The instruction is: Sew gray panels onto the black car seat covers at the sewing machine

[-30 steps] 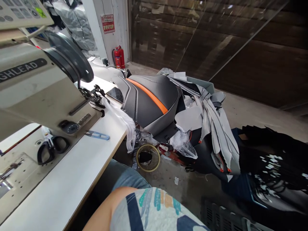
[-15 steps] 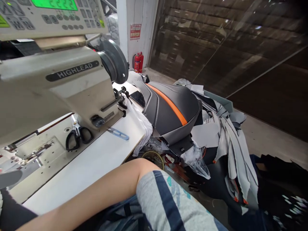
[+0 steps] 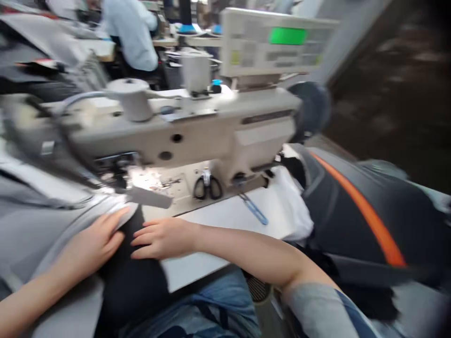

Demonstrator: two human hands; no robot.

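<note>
- From here I read the left hand as wide open: it lies flat on the grey sheet material, its fingers spread and reaching the seam line where the grey meets the black. It isn't gripping anything.
- The right hand is also open and flat, palm down on the black panel, with its fingers pointing left toward the other hand. The two hands sit just apart.
- The grey and black material is a soft, floppy sheet, draped over the table's front edge and down across the denim on my operator's lap. The frame is blurred, so I can't make out its grain.
- Its far edge ends just short of the cream cast-metal sewing machine, and a flat grey strip lies under the machine's head, near the left hand.
- The black-handled scissors rest on the machine bed, beyond the right hand.
- A blue-handled pair of snips lies on the white table, with open tabletop between it and the right hand.
- White cloth is bunched at the table's far end, beside a black motorcycle seat with an orange stripe.
- A co-worker in a pale blue shirt sits well beyond the machine.
</note>
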